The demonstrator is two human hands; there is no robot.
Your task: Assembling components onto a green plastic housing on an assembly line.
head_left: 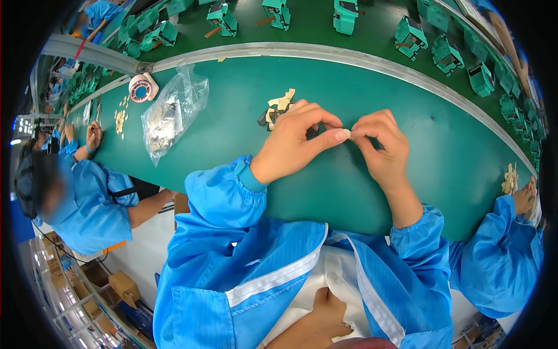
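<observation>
My left hand (302, 135) and my right hand (382, 144) meet over the green tabletop (325, 198), thumb and finger pinched on each. Their fingertips touch or nearly touch. Whatever they hold between them is too small and too covered by the fingers to name. Just beyond my left hand lies a small heap of cream-coloured flat pieces (283, 100) mixed with black ones, partly hidden by that hand. To the left, a clear plastic bag (174, 116) holds pale and dark small parts.
A pink tape roll (142, 88) sits beyond the bag, with scattered cream pieces (121, 118) left of it. A metal rail (302, 51) separates the table from a green surface carrying several teal plastic housings (410, 38). Co-workers in blue sit left (93, 198) and right (494, 256).
</observation>
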